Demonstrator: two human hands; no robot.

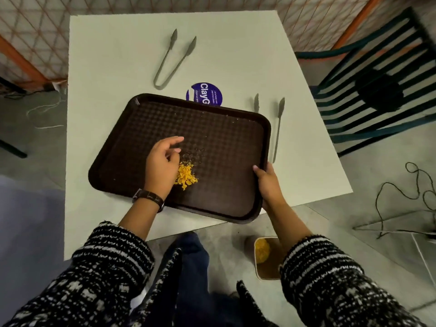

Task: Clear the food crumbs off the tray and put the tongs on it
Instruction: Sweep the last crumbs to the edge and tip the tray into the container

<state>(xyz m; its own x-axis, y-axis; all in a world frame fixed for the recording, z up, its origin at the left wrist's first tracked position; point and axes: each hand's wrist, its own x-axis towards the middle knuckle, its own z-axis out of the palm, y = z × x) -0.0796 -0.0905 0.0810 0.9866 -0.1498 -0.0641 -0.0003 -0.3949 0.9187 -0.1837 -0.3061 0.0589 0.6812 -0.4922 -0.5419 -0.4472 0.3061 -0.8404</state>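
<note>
A dark brown tray point(224, 128) lies askew on the white table, its near right corner jutting past the table edge. A small heap of yellow crumbs point(186, 177) sits on it, with dark specks just beyond. My left hand point(161, 165) rests on the tray beside the heap, fingers loosely curled and touching the crumbs. My right hand point(266, 180) grips the tray's right rim, thumb on top. One pair of grey tongs point(173, 59) lies at the far middle of the table. A second pair of tongs point(277, 128) lies just right of the tray, partly hidden by it.
A purple round sticker point(205, 94) peeks from behind the tray. On the floor below the table edge stands a square container point(266, 258) holding yellow crumbs. A dark slatted chair point(377, 90) stands at the right, and loose cables point(412, 190) lie on the floor.
</note>
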